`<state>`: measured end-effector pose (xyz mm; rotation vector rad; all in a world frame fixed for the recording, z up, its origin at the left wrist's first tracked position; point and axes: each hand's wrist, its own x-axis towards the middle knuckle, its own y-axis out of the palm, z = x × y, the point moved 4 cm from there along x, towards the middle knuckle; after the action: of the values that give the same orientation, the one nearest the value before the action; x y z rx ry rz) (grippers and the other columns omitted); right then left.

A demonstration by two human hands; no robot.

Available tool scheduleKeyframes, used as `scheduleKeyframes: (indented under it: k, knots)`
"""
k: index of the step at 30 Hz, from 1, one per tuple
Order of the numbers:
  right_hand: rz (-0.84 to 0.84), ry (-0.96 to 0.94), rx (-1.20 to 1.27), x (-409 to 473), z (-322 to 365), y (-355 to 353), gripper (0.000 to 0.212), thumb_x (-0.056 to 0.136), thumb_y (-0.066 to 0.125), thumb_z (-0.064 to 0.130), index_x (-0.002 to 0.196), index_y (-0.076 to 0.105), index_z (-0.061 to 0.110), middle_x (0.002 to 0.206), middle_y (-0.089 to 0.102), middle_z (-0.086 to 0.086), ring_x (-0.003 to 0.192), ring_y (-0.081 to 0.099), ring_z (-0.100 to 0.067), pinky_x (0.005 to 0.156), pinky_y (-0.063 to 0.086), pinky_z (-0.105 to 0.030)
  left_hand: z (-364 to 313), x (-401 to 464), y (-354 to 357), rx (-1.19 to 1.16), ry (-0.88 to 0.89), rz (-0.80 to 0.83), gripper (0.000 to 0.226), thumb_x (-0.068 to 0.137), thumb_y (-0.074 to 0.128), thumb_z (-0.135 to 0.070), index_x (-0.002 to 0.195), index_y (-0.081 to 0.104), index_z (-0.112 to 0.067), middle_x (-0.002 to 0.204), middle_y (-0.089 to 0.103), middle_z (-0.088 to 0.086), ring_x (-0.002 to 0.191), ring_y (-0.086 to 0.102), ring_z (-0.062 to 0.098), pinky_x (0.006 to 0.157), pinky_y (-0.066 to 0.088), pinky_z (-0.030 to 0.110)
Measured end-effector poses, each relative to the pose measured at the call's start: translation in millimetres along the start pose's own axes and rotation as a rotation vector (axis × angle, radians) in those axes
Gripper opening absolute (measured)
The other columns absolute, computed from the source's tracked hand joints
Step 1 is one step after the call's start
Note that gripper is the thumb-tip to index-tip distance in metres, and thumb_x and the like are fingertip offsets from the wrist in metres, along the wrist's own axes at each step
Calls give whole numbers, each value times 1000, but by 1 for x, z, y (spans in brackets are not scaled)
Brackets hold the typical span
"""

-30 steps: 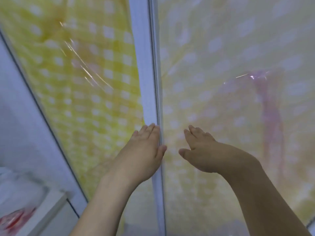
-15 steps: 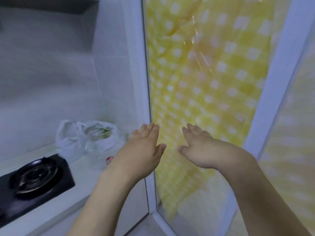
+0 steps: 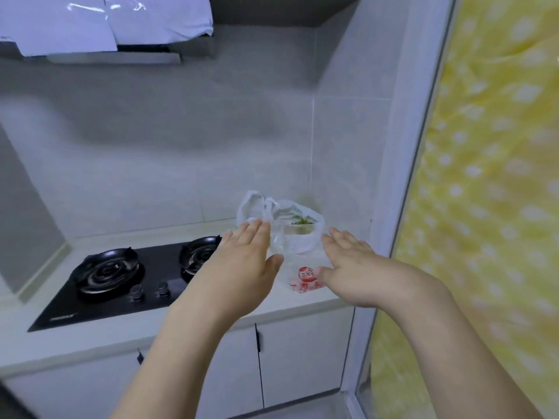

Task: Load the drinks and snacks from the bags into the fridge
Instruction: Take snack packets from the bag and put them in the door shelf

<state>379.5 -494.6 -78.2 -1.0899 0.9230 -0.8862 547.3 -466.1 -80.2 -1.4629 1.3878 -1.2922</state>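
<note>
A white plastic bag (image 3: 295, 228) sits in the back right corner of the pale counter (image 3: 90, 337), with something green showing inside. In front of it lies a clear bag with red print (image 3: 305, 276). My left hand (image 3: 242, 264) is stretched out flat, palm down, in front of the bags' left side and holds nothing. My right hand (image 3: 354, 267) is held out flat to the right of the printed bag, also holding nothing. No fridge is in view.
A black two-burner gas hob (image 3: 121, 279) is set into the counter to the left of the bags. A range hood (image 3: 106, 34) hangs above. White cabinet doors (image 3: 299, 355) are below. A glass door with a yellow checked curtain (image 3: 484, 207) stands at the right.
The view has swung left from the yellow-curtained glass door to the kitchen counter. Both hands stay stretched out in front, now over the counter by the bags.
</note>
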Motion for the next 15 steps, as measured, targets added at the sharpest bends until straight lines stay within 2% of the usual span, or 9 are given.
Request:
scheduleKeyframes:
  k: [4,8,15]
  knots:
    - [16,-10,-26,19,13,3,67,104,29,37,156,-7,12,163,-17,-5,150,-14,-18,121,-6,-32,23,8,5,-14,-5,-1,60,105,29,-41,159,11,-19,166,9,-5,152,2,11,124,6,37]
    - [15,5,-34,38,18,5,67,105,28,37,156,-7,12,163,-17,-5,150,-15,-18,121,-7,-32,35,20,11,-8,-5,36,62,106,28,-40,159,6,-17,167,3,-5,153,-4,11,124,1,33]
    - [36,26,-25,76,17,3,67,105,28,39,156,-8,13,162,-19,-3,150,-15,-17,121,-7,-32,50,58,20,-37,-8,68,63,107,28,-42,159,4,-17,167,2,-5,153,-3,12,122,-1,31]
